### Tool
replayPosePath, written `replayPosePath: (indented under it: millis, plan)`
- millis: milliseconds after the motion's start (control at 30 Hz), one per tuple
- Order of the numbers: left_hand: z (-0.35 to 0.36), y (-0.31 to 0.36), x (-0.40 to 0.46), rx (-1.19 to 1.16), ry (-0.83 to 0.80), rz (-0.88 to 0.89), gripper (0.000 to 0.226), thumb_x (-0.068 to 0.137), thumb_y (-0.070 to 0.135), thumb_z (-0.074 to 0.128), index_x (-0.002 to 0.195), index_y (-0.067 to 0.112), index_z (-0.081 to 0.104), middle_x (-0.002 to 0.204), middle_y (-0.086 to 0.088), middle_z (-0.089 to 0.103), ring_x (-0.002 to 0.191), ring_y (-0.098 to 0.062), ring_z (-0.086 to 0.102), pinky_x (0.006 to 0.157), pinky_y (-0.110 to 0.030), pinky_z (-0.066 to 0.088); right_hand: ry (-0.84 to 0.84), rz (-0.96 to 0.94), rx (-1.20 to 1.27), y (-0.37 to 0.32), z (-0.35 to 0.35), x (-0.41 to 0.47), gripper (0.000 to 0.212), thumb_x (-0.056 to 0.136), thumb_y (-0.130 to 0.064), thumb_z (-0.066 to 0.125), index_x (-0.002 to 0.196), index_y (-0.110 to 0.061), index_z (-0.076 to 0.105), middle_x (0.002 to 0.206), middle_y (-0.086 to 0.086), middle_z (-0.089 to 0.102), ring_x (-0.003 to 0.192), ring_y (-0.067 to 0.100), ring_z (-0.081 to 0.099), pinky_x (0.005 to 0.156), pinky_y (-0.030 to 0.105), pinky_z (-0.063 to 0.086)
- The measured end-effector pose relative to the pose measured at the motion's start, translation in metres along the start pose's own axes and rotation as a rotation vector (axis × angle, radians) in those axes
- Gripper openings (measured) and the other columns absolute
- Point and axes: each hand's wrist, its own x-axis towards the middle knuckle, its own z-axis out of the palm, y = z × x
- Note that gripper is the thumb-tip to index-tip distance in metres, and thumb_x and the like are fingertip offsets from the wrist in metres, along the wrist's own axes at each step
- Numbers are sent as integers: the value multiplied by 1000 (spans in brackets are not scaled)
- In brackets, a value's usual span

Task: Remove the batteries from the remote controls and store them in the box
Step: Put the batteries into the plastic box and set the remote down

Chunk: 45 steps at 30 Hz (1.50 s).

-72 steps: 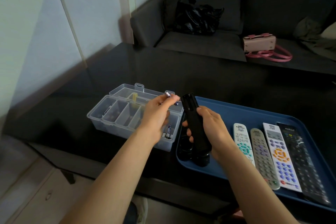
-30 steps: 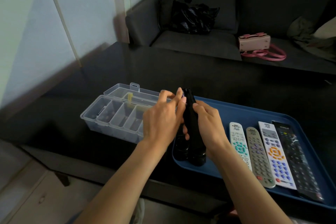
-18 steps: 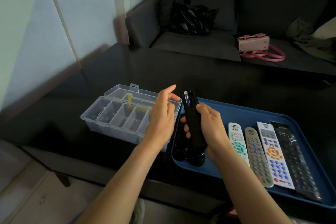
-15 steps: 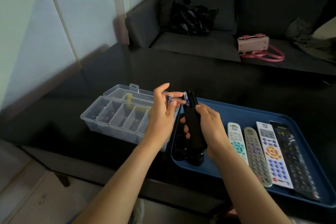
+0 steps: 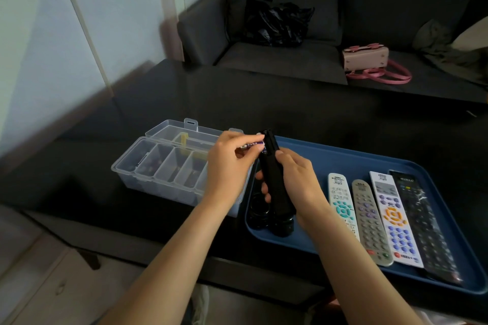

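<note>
Left hand point(image 5: 227, 166) pinched a battery point(image 5: 250, 144) free at ten o'clock of the black remote point(image 5: 274, 179), which the right hand point(image 5: 298, 179) clasped steady.

Pale bluish wall point(image 5: 39, 34) across the upper left of the frame, crossed by a thin slanted pale rod point(image 5: 87, 31). Dark glossy table point(image 5: 237, 97) through the middle. Dark grey sofa point(image 5: 290, 55) along the top, bearing a crumpled black bag point(image 5: 274, 24) at centre, a pink handbag point(image 5: 367, 57) toward the upper right. Light floor point(image 5: 39, 280) at lower left. Dim, soft daylight.
</note>
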Motion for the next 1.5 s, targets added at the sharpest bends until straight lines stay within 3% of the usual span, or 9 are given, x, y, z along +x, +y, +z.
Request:
replayPosePath:
  millis: [200, 400, 533, 767, 933, 1100, 1233, 1333, 1500]
  plan:
    - [1, 1, -3, 221, 76, 164, 10, 75, 7, 73, 82, 9, 66, 79, -2, 67, 68, -6, 59, 64, -2, 40, 7, -22, -150, 9, 2, 5, 29, 100, -18, 35, 94, -6, 61, 65, 11, 62, 47, 20, 53, 42, 28, 45]
    - [-1, 6, -6, 314, -37, 318, 26, 84, 12, 55, 104, 6, 70, 99, -8, 72, 86, -15, 68, 79, -9, 41, 51, -52, -113, 11, -1, 9, 29, 100, -15, 35, 87, -5, 60, 61, 9, 60, 47, 20, 52, 43, 28, 45]
    - [-7, 2, -2, 300, -78, 351, 27, 85, 13, 58, 110, 8, 68, 97, -10, 72, 86, -12, 59, 69, 7, 34, 51, -33, -107, 11, -2, 10, 29, 100, -17, 35, 92, -5, 61, 69, 13, 62, 52, 21, 52, 45, 29, 45]
    - [-2, -7, 1, 295, 6, 235, 25, 74, 23, 74, 97, 16, 73, 97, 0, 73, 88, -16, 65, 76, -16, 44, 2, -23, -144, 11, 4, 4, 30, 101, -20, 34, 97, -3, 58, 69, 11, 63, 53, 21, 53, 45, 29, 46]
    - [0, -16, 5, 360, -47, 321, 34, 82, 43, 52, 102, 24, 72, 105, 9, 70, 95, -20, 60, 77, -45, 51, -6, -19, -76, 7, 3, 2, 36, 103, -23, 30, 101, 2, 56, 71, 12, 62, 51, 17, 52, 44, 27, 46]
    - [3, -14, 7, 163, -41, 178, 22, 80, 27, 68, 102, 24, 71, 105, 8, 63, 103, -16, 56, 89, -29, 46, -32, -42, -76, 8, 4, 1, 36, 103, -27, 32, 104, -2, 58, 69, 11, 62, 50, 19, 52, 44, 28, 46]
    - [2, -11, 8, 107, -38, 124, 38, 81, 24, 68, 118, 20, 61, 114, 8, 50, 111, -10, 49, 91, -13, 38, -55, -79, -67, 6, 1, 2, 38, 103, -31, 32, 103, -3, 57, 68, 10, 62, 52, 20, 52, 45, 29, 46]
    - [3, -9, 9, -13, -84, -30, 50, 81, 23, 68, 128, 20, 52, 128, 6, 46, 116, -2, 47, 95, -15, 40, -63, -97, -61, 5, -1, 1, 37, 103, -28, 32, 98, -3, 58, 67, 10, 60, 50, 18, 51, 43, 27, 45]
    - [2, -3, 17, -549, -282, -455, 36, 80, 9, 68, 111, 25, 64, 104, -3, 66, 96, -14, 62, 74, -22, 48, -70, -121, -123, 6, -7, -2, 29, 103, -23, 34, 103, 0, 53, 67, 12, 59, 45, 18, 50, 40, 27, 44]
